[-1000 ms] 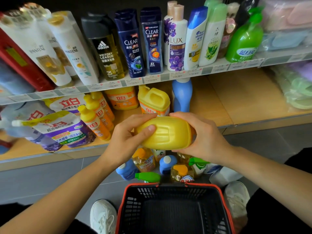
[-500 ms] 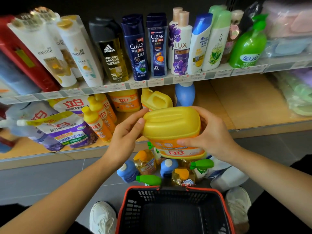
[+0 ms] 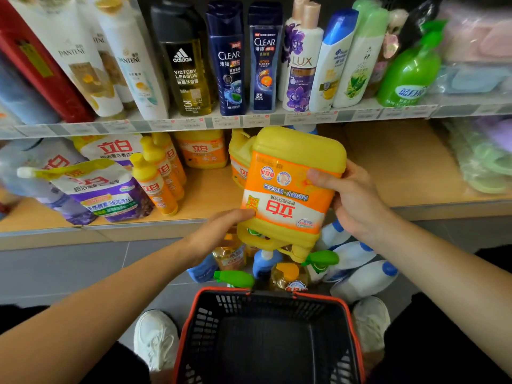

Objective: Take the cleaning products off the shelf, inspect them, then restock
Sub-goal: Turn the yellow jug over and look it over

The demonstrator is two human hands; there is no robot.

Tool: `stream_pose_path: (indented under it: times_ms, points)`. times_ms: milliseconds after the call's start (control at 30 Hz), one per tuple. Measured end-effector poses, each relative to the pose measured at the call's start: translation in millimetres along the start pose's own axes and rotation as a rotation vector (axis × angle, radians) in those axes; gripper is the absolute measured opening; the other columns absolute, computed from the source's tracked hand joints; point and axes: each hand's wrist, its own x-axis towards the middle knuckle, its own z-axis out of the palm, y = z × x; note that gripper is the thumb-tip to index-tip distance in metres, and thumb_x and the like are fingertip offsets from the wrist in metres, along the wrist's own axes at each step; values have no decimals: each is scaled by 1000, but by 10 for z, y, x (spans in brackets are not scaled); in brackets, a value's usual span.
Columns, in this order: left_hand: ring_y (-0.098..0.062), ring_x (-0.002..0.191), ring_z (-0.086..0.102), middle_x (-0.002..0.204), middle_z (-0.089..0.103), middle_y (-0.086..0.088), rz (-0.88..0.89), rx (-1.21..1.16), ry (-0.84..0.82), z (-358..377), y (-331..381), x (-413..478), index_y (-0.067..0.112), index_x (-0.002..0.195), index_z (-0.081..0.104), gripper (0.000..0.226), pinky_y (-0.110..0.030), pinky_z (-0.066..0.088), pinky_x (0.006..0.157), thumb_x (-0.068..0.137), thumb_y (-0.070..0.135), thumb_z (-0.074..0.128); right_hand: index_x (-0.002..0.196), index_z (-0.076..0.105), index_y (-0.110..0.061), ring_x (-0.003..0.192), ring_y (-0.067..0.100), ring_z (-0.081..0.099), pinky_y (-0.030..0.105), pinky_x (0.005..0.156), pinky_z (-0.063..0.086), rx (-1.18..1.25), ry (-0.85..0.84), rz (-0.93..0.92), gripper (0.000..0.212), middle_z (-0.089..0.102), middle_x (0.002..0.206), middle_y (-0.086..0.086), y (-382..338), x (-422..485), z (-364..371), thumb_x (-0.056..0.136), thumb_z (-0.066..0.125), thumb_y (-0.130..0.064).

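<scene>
Turned over since half a second ago, the yellow jug (image 3: 288, 189) now shows its orange label to the camera upside down, cap pointing down at the floor; before, its plain yellow side faced up.

At lower centre-left, the left hand (image 3: 221, 230) holds the jug's lower left corner by the handle end, thumb on the label's edge, its fingers hidden behind the plastic. The jug fills the middle of the frame, in front of the lower shelf (image 3: 401, 173) and above the loose bottles on the floor. To its right, the right hand (image 3: 357, 200) clamps the jug's side, thumb laid across the label and fingers wrapped behind. So both grips are closed on the jug, one low on the left, one mid-height on the right, with the bulk of it between and above them.

This looks like the inspection step. To do it well, keep the lower grip carrying the weight while the upper one steers the turn. An inverted jug could leak, so the cap is worth checking before it goes upright beside the second jug (image 3: 239, 156) on the shelf.
</scene>
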Motion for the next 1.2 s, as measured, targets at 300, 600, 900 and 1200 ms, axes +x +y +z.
stream_pose_path:
  times_ms: [300, 600, 900, 1200]
  points:
    - [-26, 115, 69, 121, 74, -9, 35, -159, -55, -54, -116, 92, 15, 119, 70, 66, -43, 51, 103, 69, 58, 83, 135, 51, -21, 111, 31, 68, 55, 88, 57, 51, -17, 46, 69, 68, 127, 9, 4, 117, -134, 72, 77, -16]
    - [-18, 80, 67, 80, 69, -5, 462, -211, 295, -384, 362, 4, 4, 86, 67, 53, -38, 59, 79, 47, 25, 96, 121, 62, -23, 113, 26, 68, 43, 92, 56, -266, -152, 223, 61, 69, 125, 5, 173, 259, -221, 64, 83, -18]
    - [-2, 54, 52, 57, 58, 17, 609, 448, 350, -361, 599, -5, 43, 63, 62, 40, -20, 38, 52, 57, 29, 99, 155, 30, -32, 137, 22, 43, 49, 110, 40, -1136, -344, -323, 113, 46, 150, -2, 402, 442, 136, 62, 93, -43]
    - [-11, 98, 58, 102, 65, 10, 673, 720, 456, -458, 652, 257, 24, 104, 67, 52, -34, 48, 84, 63, 42, 94, 126, 59, -32, 100, 12, 67, 44, 87, 56, -998, -195, -294, 83, 71, 109, -11, 616, 780, 393, 53, 97, -40]
